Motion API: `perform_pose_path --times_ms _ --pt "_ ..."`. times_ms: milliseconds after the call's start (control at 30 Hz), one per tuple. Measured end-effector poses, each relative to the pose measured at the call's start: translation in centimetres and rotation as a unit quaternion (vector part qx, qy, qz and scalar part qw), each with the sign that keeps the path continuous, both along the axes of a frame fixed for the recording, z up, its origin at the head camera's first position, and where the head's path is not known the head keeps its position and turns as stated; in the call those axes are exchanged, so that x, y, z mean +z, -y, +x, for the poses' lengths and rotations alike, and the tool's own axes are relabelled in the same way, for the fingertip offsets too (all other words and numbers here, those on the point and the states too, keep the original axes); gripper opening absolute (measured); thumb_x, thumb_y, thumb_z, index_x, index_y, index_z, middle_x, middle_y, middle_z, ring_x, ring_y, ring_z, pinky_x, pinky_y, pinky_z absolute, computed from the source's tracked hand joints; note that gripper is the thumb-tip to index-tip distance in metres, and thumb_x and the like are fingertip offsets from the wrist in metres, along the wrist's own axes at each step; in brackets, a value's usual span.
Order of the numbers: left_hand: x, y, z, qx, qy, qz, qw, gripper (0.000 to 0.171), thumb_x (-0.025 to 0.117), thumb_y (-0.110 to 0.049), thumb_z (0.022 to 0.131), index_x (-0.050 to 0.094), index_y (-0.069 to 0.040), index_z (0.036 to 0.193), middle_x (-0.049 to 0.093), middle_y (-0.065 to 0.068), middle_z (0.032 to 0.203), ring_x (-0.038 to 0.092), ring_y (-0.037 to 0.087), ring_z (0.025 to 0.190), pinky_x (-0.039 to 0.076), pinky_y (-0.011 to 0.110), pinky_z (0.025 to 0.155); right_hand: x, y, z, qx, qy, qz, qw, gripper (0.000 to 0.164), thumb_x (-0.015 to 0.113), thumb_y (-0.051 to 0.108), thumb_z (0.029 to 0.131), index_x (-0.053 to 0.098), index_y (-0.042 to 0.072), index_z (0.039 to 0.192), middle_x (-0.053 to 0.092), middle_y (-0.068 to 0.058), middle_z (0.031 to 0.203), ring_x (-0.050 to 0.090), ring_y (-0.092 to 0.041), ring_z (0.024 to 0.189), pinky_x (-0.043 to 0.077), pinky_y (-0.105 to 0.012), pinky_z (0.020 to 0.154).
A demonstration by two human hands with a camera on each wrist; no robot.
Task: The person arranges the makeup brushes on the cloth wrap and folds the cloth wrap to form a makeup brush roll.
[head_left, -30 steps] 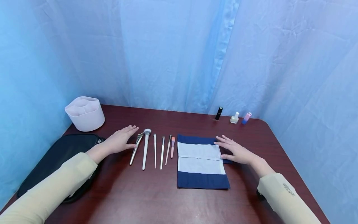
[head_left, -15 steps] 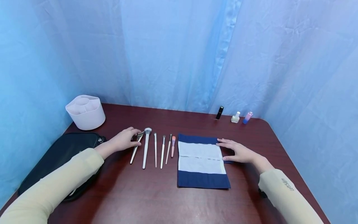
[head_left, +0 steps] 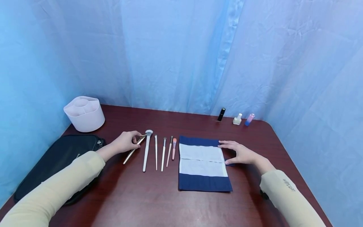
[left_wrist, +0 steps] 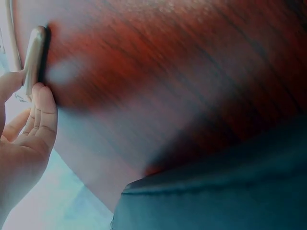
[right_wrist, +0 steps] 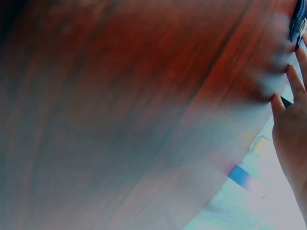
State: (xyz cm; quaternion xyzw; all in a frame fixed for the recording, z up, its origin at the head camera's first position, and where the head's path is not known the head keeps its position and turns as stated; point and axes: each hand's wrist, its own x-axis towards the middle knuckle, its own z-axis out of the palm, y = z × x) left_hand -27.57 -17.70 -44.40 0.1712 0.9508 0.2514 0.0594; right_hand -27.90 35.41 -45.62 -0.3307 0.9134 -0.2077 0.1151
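Observation:
My left hand [head_left: 126, 142] pinches a gold-handled makeup brush [head_left: 130, 156] near its upper end; its head is mostly hidden by my fingers. In the left wrist view the thumb and fingers grip the gold handle [left_wrist: 33, 57]. Right of it lies a large white makeup brush [head_left: 146, 153], then several slimmer ones, ending with a short pink brush [head_left: 174, 149]. My right hand [head_left: 241, 153] rests at the right edge of a flat navy and white cloth brush roll [head_left: 202, 182], fingers extended and thumb apart. The right wrist view catches only part of that hand [right_wrist: 292, 124].
A white divided organizer [head_left: 88, 118] stands at the back left. A black zippered case [head_left: 62, 157] lies under and beside the left forearm. Along the back right are a black tube [head_left: 221, 114], a nail polish bottle [head_left: 237, 119] and a pink-blue bottle [head_left: 250, 119].
My left hand has come down to the gold makeup brush and closed on it. The brush's lower end has swung left. My right hand's fingers have drawn slightly together at the cloth's edge.

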Motion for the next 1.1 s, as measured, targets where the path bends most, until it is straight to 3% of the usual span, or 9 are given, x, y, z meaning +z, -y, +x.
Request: perform_pose_path --times_ms 400,600,767,1100 --pt "1.5 1.3 -0.2 0.016 0.075 0.069 0.9947 0.051 0.064 -0.007 0.083 0.043 0.004 0.128 0.054 0.010 0.084 0.056 0.016 0.059 0.051 0.030 0.052 0.1 0.3 -0.4 -0.006 0.011 0.012 1.000 0.080 0.072 0.053 0.076 0.041 0.023 0.144 0.032 -0.005 0.152 0.027 -0.029 0.138 0.026 -0.061 0.105" --pt "3.3 1.2 -0.5 -0.003 0.062 0.140 0.9882 0.031 0.056 -0.009 0.089 0.045 -0.001 0.116 0.054 0.016 0.094 0.063 0.022 0.065 0.055 0.040 0.061 0.6 0.7 -0.4 -0.004 0.012 0.021 1.000 0.082 0.073 0.052 0.076 0.041 0.020 0.144 0.031 -0.008 0.152 0.027 -0.031 0.137 0.026 -0.062 0.104" --pt "5.0 0.1 -0.4 -0.016 0.066 0.217 0.9739 0.035 0.052 -0.011 0.093 0.044 -0.008 0.126 0.054 0.019 0.114 0.065 0.025 0.079 0.054 0.047 0.069 0.4 0.8 -0.3 -0.015 -0.001 0.032 0.999 0.084 0.071 0.057 0.074 0.040 0.022 0.144 0.030 -0.005 0.153 0.027 -0.029 0.138 0.027 -0.061 0.105" --pt "6.8 -3.2 -1.0 -0.031 0.019 0.298 0.9538 0.030 0.058 -0.018 0.094 0.050 -0.006 0.121 0.064 0.019 0.100 0.064 0.025 0.082 0.055 0.040 0.067 0.1 0.7 -0.5 0.000 -0.040 0.067 0.997 0.090 0.067 0.065 0.073 0.038 0.020 0.146 0.031 -0.005 0.153 0.027 -0.032 0.139 0.023 -0.062 0.106"
